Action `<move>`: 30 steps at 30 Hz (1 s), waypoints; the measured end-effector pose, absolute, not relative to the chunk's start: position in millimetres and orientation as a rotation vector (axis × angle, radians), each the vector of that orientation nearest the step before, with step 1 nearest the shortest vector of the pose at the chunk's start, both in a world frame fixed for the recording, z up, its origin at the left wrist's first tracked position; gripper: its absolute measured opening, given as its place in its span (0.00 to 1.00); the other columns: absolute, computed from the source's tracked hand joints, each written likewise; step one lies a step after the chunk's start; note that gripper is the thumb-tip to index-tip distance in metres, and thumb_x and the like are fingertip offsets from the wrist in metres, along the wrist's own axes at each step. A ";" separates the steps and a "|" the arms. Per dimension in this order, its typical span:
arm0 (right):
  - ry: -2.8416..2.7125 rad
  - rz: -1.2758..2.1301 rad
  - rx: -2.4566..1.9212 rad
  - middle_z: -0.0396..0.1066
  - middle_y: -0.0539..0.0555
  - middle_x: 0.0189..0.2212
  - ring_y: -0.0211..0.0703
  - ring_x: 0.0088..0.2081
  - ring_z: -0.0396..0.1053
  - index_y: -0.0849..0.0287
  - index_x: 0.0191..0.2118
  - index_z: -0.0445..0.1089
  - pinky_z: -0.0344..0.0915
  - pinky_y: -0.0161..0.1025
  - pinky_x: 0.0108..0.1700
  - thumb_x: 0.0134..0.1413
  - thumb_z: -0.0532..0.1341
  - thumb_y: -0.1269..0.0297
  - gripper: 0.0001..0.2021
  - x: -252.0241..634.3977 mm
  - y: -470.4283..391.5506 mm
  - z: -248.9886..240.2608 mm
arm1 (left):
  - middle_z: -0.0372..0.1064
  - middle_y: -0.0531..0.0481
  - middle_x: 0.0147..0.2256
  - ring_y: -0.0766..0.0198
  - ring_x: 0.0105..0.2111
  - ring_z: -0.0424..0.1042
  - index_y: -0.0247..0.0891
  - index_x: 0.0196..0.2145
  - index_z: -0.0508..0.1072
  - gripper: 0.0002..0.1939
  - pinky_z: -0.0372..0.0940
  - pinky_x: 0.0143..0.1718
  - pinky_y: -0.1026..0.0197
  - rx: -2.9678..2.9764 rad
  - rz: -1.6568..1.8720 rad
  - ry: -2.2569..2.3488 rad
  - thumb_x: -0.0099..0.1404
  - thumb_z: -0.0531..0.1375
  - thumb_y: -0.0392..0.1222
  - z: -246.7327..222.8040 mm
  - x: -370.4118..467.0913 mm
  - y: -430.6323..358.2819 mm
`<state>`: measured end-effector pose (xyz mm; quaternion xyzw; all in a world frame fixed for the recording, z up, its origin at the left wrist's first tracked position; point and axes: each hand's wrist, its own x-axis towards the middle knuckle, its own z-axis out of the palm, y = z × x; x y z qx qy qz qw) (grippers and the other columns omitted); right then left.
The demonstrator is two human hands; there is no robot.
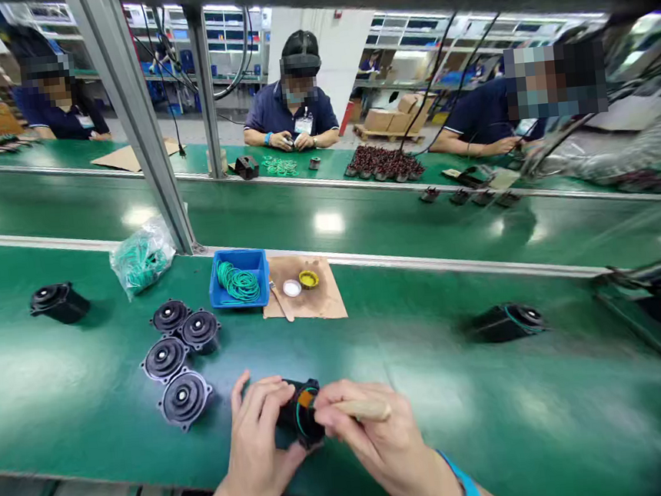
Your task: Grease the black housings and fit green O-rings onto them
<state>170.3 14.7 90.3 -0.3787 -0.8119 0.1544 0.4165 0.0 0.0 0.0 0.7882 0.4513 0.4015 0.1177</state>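
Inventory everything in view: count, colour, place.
Bench: 1, green, foreground
Held housing: 1, black, green ring, front centre
Held tool: 1, pale, front centre
Loose housings: 6, black, five left, one right
Tray: 1, blue, mid-bench
Bag: 1, clear, left of tray
Far bench: 1, green, beyond
Rings: uncounted, green; tray, bag, far bench
Card: 1, brown, right of tray
Dish: 1, white, on card
Cup: 1, yellow, on card
Loose tool: 1, brown, on card
Red parts: uncounted, dark red, far bench
Workers: 3+, navy, behind far bench
Posts: 2, grey, left
Cartons: uncounted, brown, rear
Wristband: 1, blue, right wrist
Left grip: 1, bare, on held housing
Right grip: 1, bare, on held tool
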 end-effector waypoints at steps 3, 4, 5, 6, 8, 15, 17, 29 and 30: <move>-2.074 0.361 -0.890 0.73 0.48 0.26 0.31 0.25 0.70 0.58 0.32 0.64 0.63 0.30 0.28 0.70 0.50 0.65 0.13 167.3 9.7 86.2 | 0.72 0.43 0.41 0.53 0.47 0.72 0.36 0.49 0.64 0.18 0.47 0.59 0.44 2.322 1.148 1.298 0.67 0.59 0.49 2.3 -1.9 -1.3; -2.086 0.360 -0.871 0.73 0.48 0.26 0.32 0.25 0.70 0.58 0.33 0.64 0.64 0.30 0.29 0.70 0.50 0.65 0.12 167.0 8.0 85.0 | 0.72 0.43 0.41 0.53 0.46 0.72 0.37 0.49 0.64 0.17 0.47 0.59 0.44 2.322 1.146 1.295 0.67 0.58 0.49 3.0 -2.3 -1.4; -2.098 0.362 -0.846 0.72 0.49 0.25 0.33 0.25 0.70 0.58 0.35 0.63 0.64 0.31 0.29 0.70 0.50 0.66 0.10 167.1 6.3 83.8 | 0.72 0.43 0.41 0.54 0.46 0.72 0.37 0.49 0.64 0.17 0.47 0.59 0.44 2.320 1.150 1.291 0.68 0.57 0.49 3.7 -2.6 -1.2; -2.112 0.368 -0.826 0.72 0.49 0.25 0.33 0.24 0.69 0.58 0.36 0.62 0.64 0.32 0.29 0.70 0.50 0.67 0.09 167.5 4.5 82.6 | 0.72 0.43 0.41 0.54 0.46 0.72 0.38 0.49 0.64 0.16 0.47 0.59 0.44 2.314 1.154 1.291 0.68 0.57 0.48 4.4 -2.6 -0.9; -2.145 0.394 -0.813 0.71 0.49 0.24 0.34 0.24 0.67 0.58 0.37 0.61 0.64 0.33 0.29 0.70 0.49 0.67 0.09 169.1 1.1 80.2 | 0.72 0.44 0.41 0.55 0.46 0.72 0.38 0.49 0.64 0.15 0.47 0.59 0.44 2.293 1.160 1.305 0.67 0.57 0.46 5.5 -2.3 -0.1; -2.254 0.370 -0.876 0.69 0.49 0.22 0.36 0.23 0.64 0.58 0.34 0.61 0.62 0.35 0.28 0.70 0.46 0.68 0.12 176.6 -6.8 75.3 | 0.72 0.46 0.41 0.54 0.44 0.73 0.39 0.47 0.64 0.18 0.48 0.59 0.45 2.258 1.147 1.349 0.61 0.64 0.42 6.4 -1.3 1.7; -2.231 0.397 -0.892 0.68 0.49 0.22 0.35 0.22 0.63 0.58 0.33 0.61 0.61 0.34 0.27 0.70 0.46 0.67 0.13 177.2 -5.9 77.8 | 0.72 0.46 0.41 0.54 0.44 0.73 0.39 0.47 0.64 0.17 0.48 0.59 0.44 2.249 1.154 1.349 0.62 0.63 0.42 6.8 -1.3 1.6; -1.992 0.528 -0.991 0.69 0.50 0.20 0.31 0.19 0.64 0.60 0.24 0.66 0.60 0.29 0.22 0.70 0.49 0.64 0.21 173.5 28.1 83.4 | 0.72 0.47 0.38 0.54 0.44 0.73 0.39 0.45 0.65 0.21 0.47 0.59 0.45 2.286 1.145 1.328 0.61 0.66 0.51 8.5 0.0 0.1; -1.989 0.485 -1.016 0.68 0.50 0.20 0.31 0.19 0.65 0.60 0.23 0.65 0.60 0.29 0.22 0.70 0.50 0.65 0.21 175.1 29.9 82.1 | 0.72 0.47 0.38 0.54 0.43 0.73 0.39 0.45 0.65 0.22 0.47 0.59 0.45 2.288 1.143 1.328 0.60 0.66 0.52 8.8 -0.1 0.5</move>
